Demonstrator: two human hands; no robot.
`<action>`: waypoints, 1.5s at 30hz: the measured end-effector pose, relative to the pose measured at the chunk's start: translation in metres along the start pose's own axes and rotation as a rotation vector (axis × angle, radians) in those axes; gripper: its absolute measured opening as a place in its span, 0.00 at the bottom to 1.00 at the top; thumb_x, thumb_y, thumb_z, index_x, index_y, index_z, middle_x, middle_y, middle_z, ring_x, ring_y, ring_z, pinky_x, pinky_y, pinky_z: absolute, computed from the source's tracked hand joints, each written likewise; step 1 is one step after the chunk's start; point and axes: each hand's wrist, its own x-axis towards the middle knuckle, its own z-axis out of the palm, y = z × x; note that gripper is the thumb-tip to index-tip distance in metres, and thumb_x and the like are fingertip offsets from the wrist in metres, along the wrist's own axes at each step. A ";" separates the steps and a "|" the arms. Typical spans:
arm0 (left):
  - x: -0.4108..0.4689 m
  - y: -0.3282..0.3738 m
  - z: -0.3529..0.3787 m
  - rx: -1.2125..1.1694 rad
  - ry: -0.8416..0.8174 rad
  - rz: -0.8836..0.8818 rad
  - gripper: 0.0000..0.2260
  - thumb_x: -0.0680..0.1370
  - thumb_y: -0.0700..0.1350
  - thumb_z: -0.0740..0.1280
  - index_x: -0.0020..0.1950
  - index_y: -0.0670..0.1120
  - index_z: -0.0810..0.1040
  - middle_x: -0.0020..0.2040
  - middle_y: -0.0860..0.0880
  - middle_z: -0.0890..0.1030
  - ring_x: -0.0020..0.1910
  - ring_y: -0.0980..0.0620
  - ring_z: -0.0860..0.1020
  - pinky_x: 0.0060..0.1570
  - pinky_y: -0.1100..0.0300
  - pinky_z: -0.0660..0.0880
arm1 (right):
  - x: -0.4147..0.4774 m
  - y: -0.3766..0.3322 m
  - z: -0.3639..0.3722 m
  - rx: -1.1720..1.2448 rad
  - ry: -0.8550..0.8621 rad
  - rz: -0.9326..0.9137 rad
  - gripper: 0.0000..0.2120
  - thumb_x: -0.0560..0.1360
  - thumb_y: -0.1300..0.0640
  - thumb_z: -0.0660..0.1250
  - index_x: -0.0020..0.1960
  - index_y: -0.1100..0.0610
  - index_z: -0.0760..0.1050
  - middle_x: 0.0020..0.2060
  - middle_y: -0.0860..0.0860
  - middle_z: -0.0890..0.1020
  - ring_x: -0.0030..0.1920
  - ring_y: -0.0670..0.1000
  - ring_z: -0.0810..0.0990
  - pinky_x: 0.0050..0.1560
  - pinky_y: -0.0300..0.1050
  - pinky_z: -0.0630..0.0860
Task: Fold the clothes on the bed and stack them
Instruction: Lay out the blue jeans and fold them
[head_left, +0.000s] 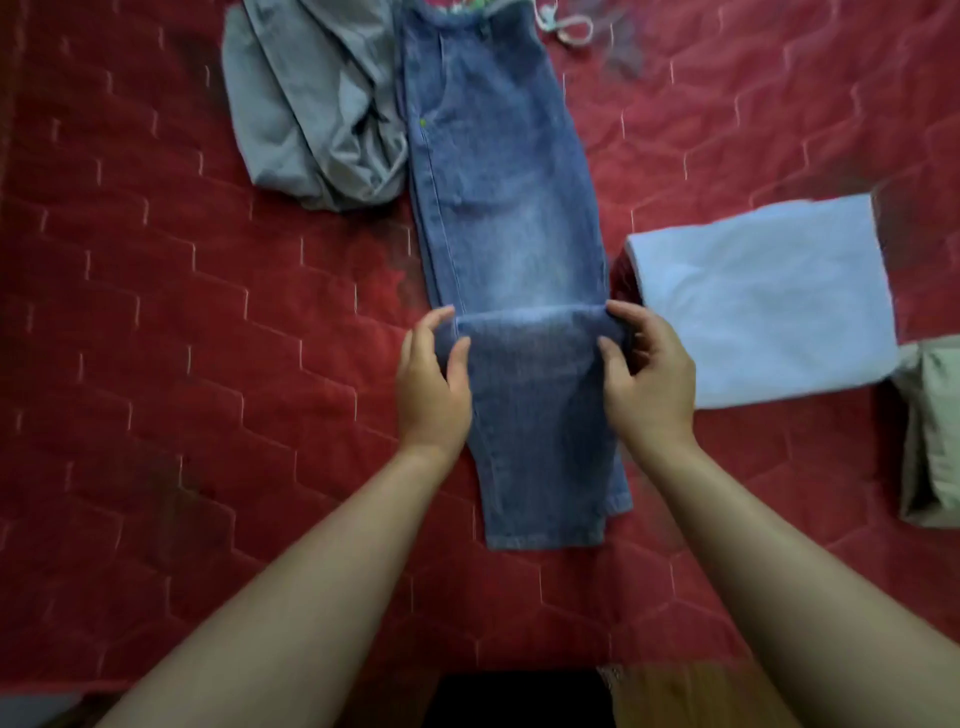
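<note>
A pair of blue jeans (498, 171) lies lengthwise down the middle of the red quilted bed (156, 338), legs together, waistband at the top edge. A fold ridge crosses the legs at mid-length. My left hand (434, 382) pinches the left end of that ridge, and my right hand (647, 371) pinches its right end. The leg hems lie nearest me, flat on the quilt. A crumpled grey garment (311, 109) lies just left of the jeans' upper part. A folded light blue garment (763, 301) sits to the right.
A folded pale green item (935, 436) lies at the right edge, touching the light blue one. A white cord (569, 28) and a patterned piece lie at the top. The bed's near edge and a wooden floor strip (685, 696) show at the bottom.
</note>
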 end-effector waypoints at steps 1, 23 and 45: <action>0.024 0.006 -0.002 -0.035 -0.003 -0.035 0.16 0.77 0.38 0.64 0.64 0.41 0.71 0.57 0.43 0.77 0.56 0.45 0.75 0.60 0.53 0.71 | 0.020 -0.012 0.006 0.003 0.010 0.008 0.16 0.73 0.63 0.66 0.61 0.57 0.75 0.55 0.50 0.80 0.54 0.50 0.78 0.58 0.51 0.74; 0.120 -0.067 0.093 0.229 -0.225 -0.376 0.31 0.78 0.51 0.62 0.76 0.51 0.48 0.67 0.42 0.71 0.62 0.42 0.73 0.59 0.55 0.69 | 0.130 0.060 0.096 -0.470 -0.272 0.125 0.31 0.79 0.49 0.58 0.76 0.56 0.48 0.62 0.61 0.66 0.55 0.62 0.73 0.49 0.52 0.70; -0.038 -0.061 0.028 0.499 -0.197 -0.492 0.18 0.75 0.56 0.66 0.57 0.44 0.77 0.63 0.44 0.65 0.62 0.44 0.63 0.62 0.55 0.60 | -0.034 0.070 0.013 -0.525 -0.363 0.176 0.19 0.73 0.52 0.69 0.58 0.63 0.74 0.56 0.59 0.70 0.57 0.58 0.69 0.59 0.53 0.68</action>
